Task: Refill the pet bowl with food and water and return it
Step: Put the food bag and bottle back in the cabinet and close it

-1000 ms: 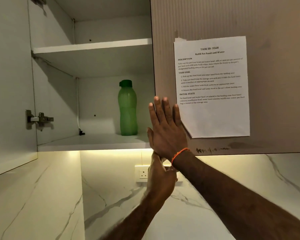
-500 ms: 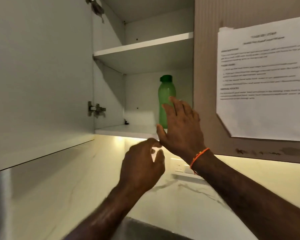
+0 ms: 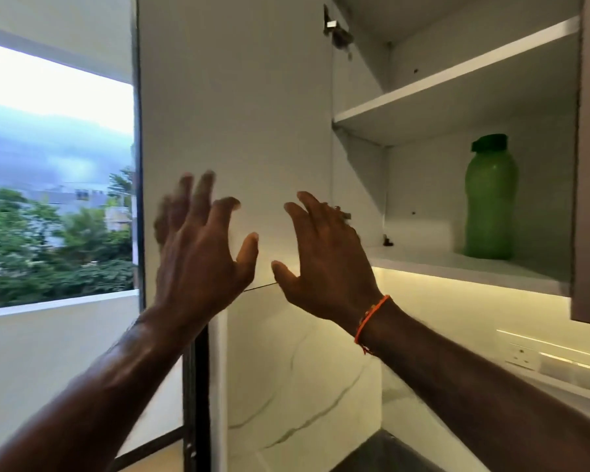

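A green water bottle [image 3: 490, 199] with a dark green cap stands upright on the lower shelf [image 3: 457, 267] of an open wall cabinet. My left hand [image 3: 198, 247] and my right hand [image 3: 324, 257] are both raised with fingers spread in front of the swung-open white cabinet door [image 3: 235, 114], left of the bottle. Neither hand holds anything. The left hand is motion-blurred. My right wrist wears an orange thread band. No pet bowl or food bag is in view.
An upper shelf [image 3: 457, 73] in the cabinet is bare. A window [image 3: 55, 172] with trees outside fills the left. A marble backsplash [image 3: 304, 386], a wall socket [image 3: 521, 356] and a lit strip under the cabinet lie below right.
The view has swung left, away from the taped paper, toward the open door and window. Both hands have risen from below the shelf and spread open in front of the door.
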